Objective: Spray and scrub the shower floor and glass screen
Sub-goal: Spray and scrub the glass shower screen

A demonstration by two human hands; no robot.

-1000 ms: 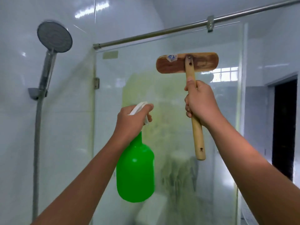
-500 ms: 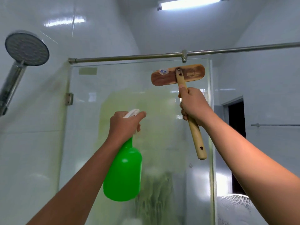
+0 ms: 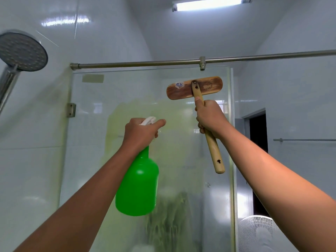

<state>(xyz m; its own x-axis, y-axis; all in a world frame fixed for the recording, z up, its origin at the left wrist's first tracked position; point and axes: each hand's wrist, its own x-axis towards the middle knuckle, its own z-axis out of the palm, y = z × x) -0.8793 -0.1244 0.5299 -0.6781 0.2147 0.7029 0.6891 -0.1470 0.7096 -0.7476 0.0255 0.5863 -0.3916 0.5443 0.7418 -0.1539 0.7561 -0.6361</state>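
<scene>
The glass screen (image 3: 94,139) stands straight ahead, smeared with pale green film across its middle. My left hand (image 3: 141,132) grips the white trigger head of a green spray bottle (image 3: 138,186), nozzle aimed at the glass. My right hand (image 3: 211,117) holds the wooden handle of a scrub brush (image 3: 194,88), whose flat wooden head is raised near the upper right part of the screen. The brush's bristles face away from me. The shower floor is out of view.
A round shower head (image 3: 21,51) hangs at the upper left on a tiled wall. A steel rail (image 3: 145,63) runs above the screen. Beyond the glass are a dark doorway (image 3: 258,142), a towel bar (image 3: 305,140) and a white fan (image 3: 258,231).
My view has tilted upward, bringing the ceiling light into sight. Both hands have kept their grips; the brush sits slightly farther right on the glass, near its right edge.
</scene>
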